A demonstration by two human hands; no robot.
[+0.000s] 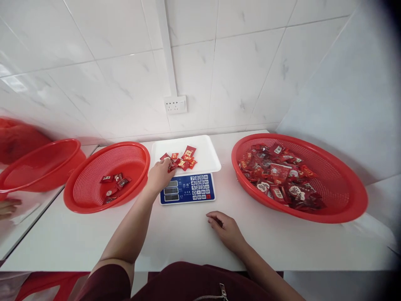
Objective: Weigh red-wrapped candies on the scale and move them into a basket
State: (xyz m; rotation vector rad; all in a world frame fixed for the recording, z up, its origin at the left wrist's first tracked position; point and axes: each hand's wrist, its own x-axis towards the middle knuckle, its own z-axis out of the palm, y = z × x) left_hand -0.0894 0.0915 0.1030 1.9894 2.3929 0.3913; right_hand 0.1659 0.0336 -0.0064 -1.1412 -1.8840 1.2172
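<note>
My left hand (pixel 160 174) reaches onto the white tray (pixel 206 151) of a blue-faced scale (pixel 188 188), its fingers curled over the red wrapped candies (pixel 183 160) lying there. What the fingers enclose is hidden. My right hand (pixel 226 229) rests on the white table, fingers loosely curled, holding nothing. Left of the scale a red mesh basket (pixel 138 156) holds several red candies (pixel 113 186). To the right a large red mesh basket (pixel 344 200) holds a heap of red candies (pixel 280 173).
A second red basin (pixel 44 161) sits at far left on a neighbouring surface, with another person's hand (pixel 8 207) at the left edge. White tiled walls close the back and right. A wall socket (pixel 175 104) is above the scale.
</note>
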